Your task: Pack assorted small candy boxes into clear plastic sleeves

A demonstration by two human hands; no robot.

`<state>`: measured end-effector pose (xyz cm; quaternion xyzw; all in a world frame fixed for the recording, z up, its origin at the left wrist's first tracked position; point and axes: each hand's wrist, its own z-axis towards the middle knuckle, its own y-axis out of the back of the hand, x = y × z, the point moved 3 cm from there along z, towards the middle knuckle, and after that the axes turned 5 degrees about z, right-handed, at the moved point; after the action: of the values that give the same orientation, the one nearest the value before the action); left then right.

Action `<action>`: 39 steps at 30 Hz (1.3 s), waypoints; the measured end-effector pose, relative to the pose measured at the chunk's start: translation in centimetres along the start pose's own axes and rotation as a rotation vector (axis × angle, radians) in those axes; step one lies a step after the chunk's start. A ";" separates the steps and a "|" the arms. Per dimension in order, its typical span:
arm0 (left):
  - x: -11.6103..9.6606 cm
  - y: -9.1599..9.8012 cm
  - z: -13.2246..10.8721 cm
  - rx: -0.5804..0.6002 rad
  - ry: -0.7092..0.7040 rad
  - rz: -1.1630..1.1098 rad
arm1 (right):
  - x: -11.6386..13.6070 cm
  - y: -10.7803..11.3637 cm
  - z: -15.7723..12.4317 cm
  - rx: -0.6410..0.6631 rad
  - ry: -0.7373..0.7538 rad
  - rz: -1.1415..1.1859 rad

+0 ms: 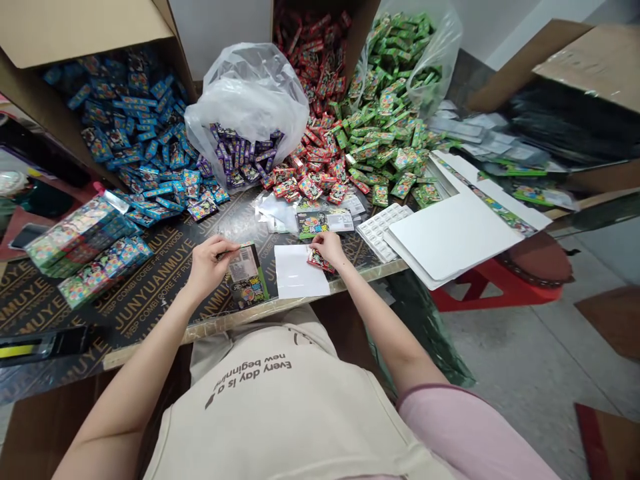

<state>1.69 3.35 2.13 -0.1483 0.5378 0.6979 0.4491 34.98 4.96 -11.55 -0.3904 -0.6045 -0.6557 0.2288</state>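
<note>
My left hand pinches the top edge of a flat black-and-green printed packet with a pale label panel, which lies at the table's front edge. My right hand is closed on a small red printed packet, partly hidden by the fingers, over the right side of a white sheet. That sheet lies between my two hands. Just beyond my right hand, another black-and-green printed packet lies flat beside some clear plastic pieces.
Piles of small blue packets, red packets and green packets spread across the back. Purple packets spill from a plastic bag. Stacked packet blocks stand left; white boards overhang the right edge by a white tray.
</note>
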 end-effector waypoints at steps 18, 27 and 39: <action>-0.2 -0.6 -0.6 -0.051 0.046 -0.027 | 4.4 2.2 -2.4 -0.074 0.149 0.453; -0.4 -0.1 -1.1 -0.089 0.167 -0.195 | 22.5 -1.7 -3.9 0.465 0.381 0.645; 0.1 -0.1 -1.6 -0.166 0.203 -0.267 | 22.8 -5.5 -3.5 0.633 0.404 0.540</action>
<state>1.27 2.00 1.40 -0.3246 0.4965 0.6555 0.4673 16.43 6.40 3.21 -0.3091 -0.5950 -0.4185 0.6126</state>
